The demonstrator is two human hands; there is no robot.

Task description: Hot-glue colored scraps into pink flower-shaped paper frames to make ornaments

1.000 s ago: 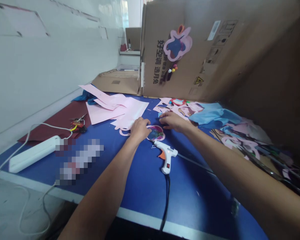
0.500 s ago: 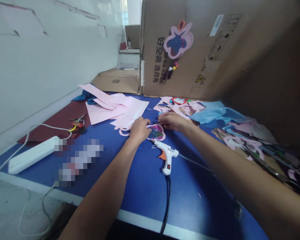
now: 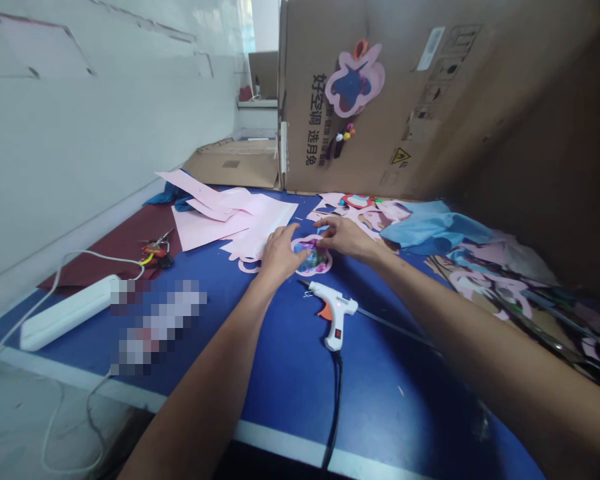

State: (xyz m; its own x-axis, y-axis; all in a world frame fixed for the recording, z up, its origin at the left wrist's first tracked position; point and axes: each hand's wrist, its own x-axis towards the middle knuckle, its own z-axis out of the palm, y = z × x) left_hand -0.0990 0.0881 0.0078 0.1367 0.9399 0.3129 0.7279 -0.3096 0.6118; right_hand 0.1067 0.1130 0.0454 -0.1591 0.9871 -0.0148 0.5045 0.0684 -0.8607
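A small pink-edged paper cutout (image 3: 314, 265) with a blue and purple middle lies on the blue table between my two hands. My left hand (image 3: 281, 255) is at its left side, thumb over the cutout's edge and fingers stretched apart from it. At the upper right, my right hand (image 3: 347, 240) has a fingertip at the cutout's rim, with thumb and forefinger apart. Neither hand is closed round anything. Just nearer to me rests a white hot glue gun (image 3: 333, 310), its nozzle pointing left and its orange trigger showing.
Pink paper sheets (image 3: 260, 220) lie behind my left hand. Paper scraps and light blue cloth (image 3: 430, 230) cover the right side. Scissors (image 3: 157, 250) and a white power strip (image 3: 75, 313) are at left. A large cardboard box (image 3: 300, 53) stands behind.
My right hand has spread its fingers and reached in to the cutout's edge. My left thumb has moved onto the cutout, which has shifted slightly away from the glue gun.
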